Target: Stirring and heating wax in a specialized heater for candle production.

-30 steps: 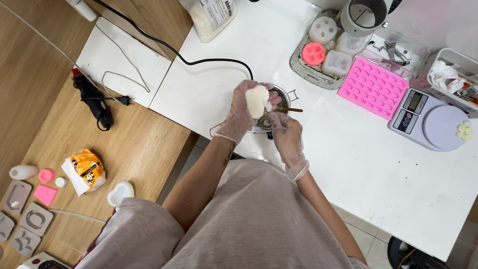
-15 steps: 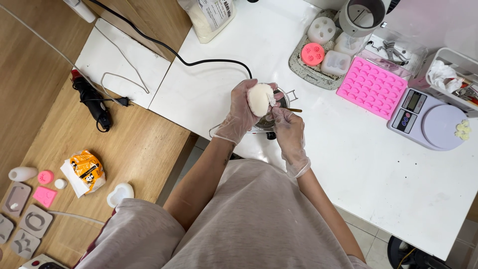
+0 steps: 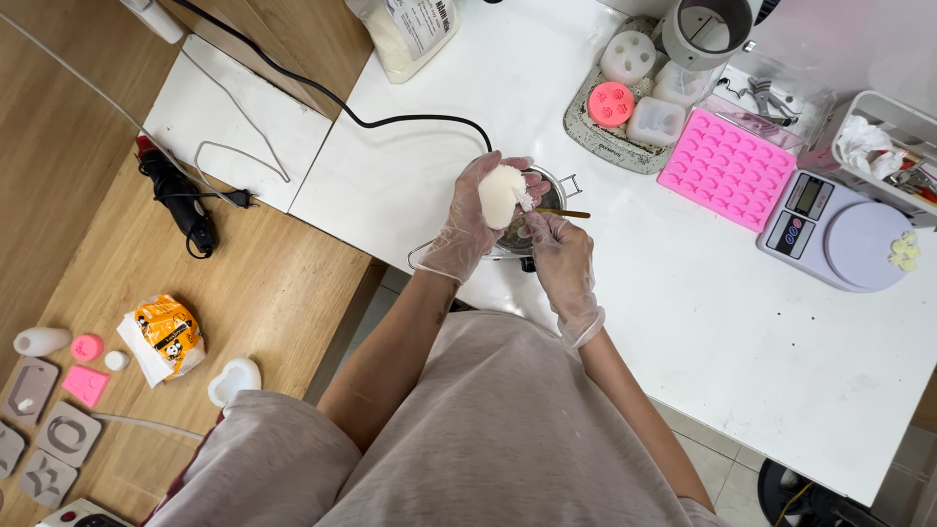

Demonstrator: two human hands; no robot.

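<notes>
My left hand, in a clear glove, holds a white rounded lump over a small metal pot on the white table. My gloved right hand is just below the lump, fingertips pinching at its lower right edge. A thin wooden stick lies across the pot's rim beside my right fingers.
A black cord runs to the pot. Right of it lie a pink mould sheet, a digital scale, a speckled tray of small moulds and a white basket. On the wooden floor at left: a black tool, an orange packet, several moulds.
The white lump has turned in my left hand from a flat, heart-like face to a rounder one. My right hand has risen from the pot to the lump's lower edge.
</notes>
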